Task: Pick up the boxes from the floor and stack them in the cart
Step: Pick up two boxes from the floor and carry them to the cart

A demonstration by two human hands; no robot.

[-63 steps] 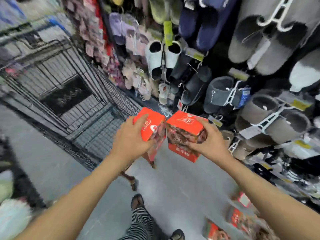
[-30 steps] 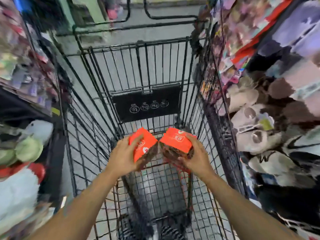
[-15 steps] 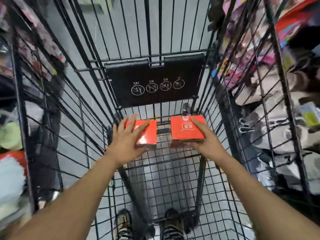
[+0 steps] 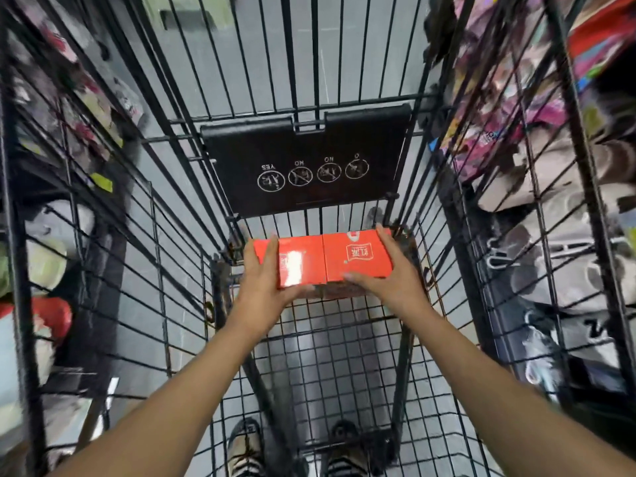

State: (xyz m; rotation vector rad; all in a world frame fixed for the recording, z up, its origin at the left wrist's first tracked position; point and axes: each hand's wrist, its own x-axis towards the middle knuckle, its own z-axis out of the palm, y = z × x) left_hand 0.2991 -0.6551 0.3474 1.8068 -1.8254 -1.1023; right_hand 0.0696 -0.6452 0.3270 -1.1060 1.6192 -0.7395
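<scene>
The floor (image 4: 330, 46) is smooth grey and runs down a narrow aisle, shining a little in paler patches. On the left stands a dark shelf (image 4: 96, 256) packed with blurred goods. There's a yellow-green tag (image 4: 101, 182) farther along it and a red lump (image 4: 51, 316) nearer. To the right hang bright pink and red packets (image 4: 516, 108) at the far end. Soft beige and grey slippers (image 4: 557, 270) hang nearer, beside a white hanger (image 4: 499, 258).
</scene>
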